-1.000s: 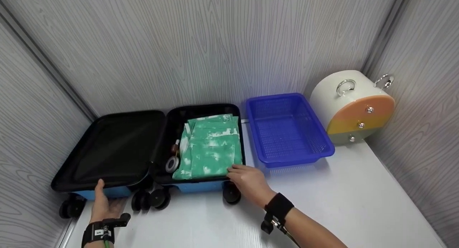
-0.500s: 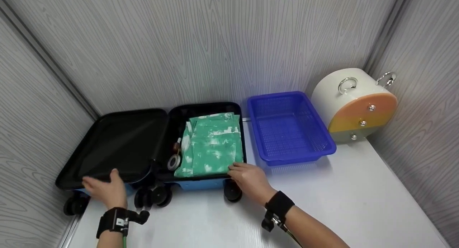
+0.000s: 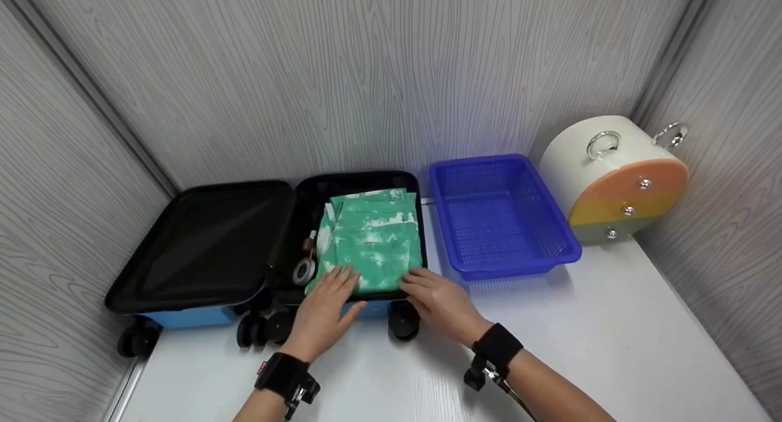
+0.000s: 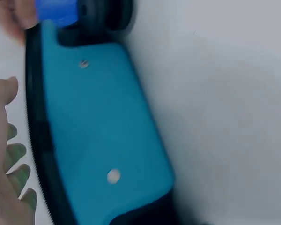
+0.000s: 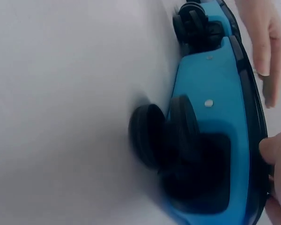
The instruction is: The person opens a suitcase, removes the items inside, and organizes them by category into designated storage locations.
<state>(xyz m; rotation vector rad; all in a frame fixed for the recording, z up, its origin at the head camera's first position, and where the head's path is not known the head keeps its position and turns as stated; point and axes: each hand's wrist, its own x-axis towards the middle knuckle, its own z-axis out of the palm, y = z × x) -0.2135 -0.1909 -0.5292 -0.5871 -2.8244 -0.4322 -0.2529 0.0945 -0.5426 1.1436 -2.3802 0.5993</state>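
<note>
A small blue suitcase (image 3: 217, 245) lies spread in two halves with black insides. Its right half holds folded green-and-white patterned cloth (image 3: 372, 239). Left of the cloth lie a small brown bottle (image 3: 308, 244) with a white cap and a white-and-grey ring (image 3: 295, 272), perhaps a tape roll. My left hand (image 3: 321, 318) reaches over the front rim, its straight fingers on or just above the cloth's front edge; contact cannot be told. At the front right corner my right hand (image 3: 445, 303) grips the rim, thumb (image 5: 270, 149) outside and fingers over the top.
A blue plastic basket (image 3: 452, 226) stands right of the suitcase. Behind it to the right is a white rounded drawer box (image 3: 586, 141) with an orange, yellow and green front. Black wheels (image 3: 403, 321) stick out from the suitcase's front. Wood-grain panels (image 3: 366, 74) enclose the white table (image 3: 580, 336).
My left hand has left the front edge of the suitcase's left half and moved right to the cloth in the right half. The right hand stays at its corner.
</note>
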